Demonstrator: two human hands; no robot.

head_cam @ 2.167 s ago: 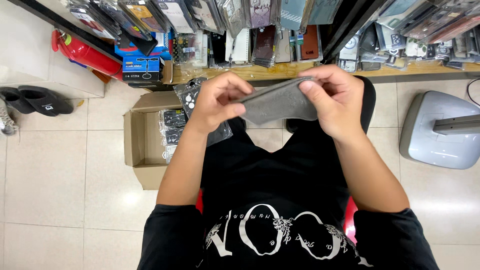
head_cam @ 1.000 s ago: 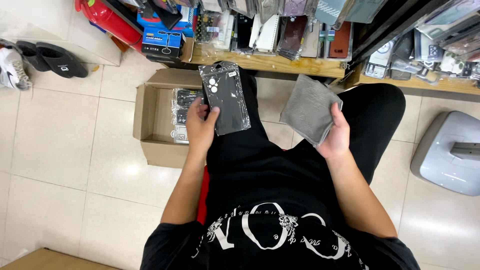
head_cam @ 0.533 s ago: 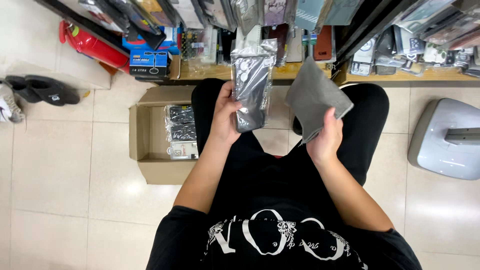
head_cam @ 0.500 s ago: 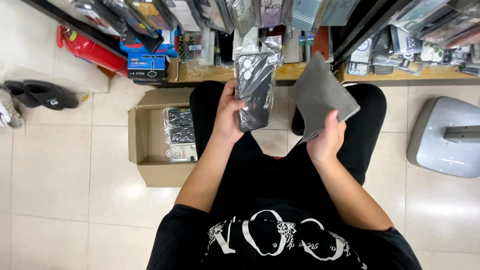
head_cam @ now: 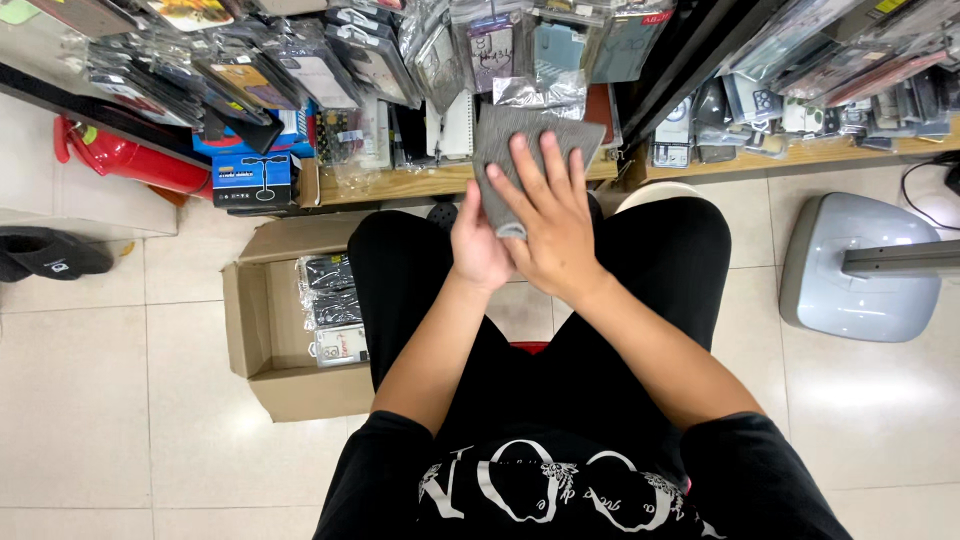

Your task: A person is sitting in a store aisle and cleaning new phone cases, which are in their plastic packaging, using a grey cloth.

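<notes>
Pressing flat, the right hand spreads open fingers over a grey cloth above the knees; the left hand grips beneath. Soft, light, floppy: best pinched at its edges.

Shop: racks w/ packaged phone cases

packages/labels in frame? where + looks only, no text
Clear plastic sleeve: behind the grey cloth under the right hand, left hand below; crinkled, see-through.
Blue box: on the wooden shelf's left end; rectangular, blue and white.
Cardboard box: on the floor at left; brown, open, bagged dark items inside.
Hanging packs: upper rack; flat, clear-wrapped, mixed colours.
</notes>
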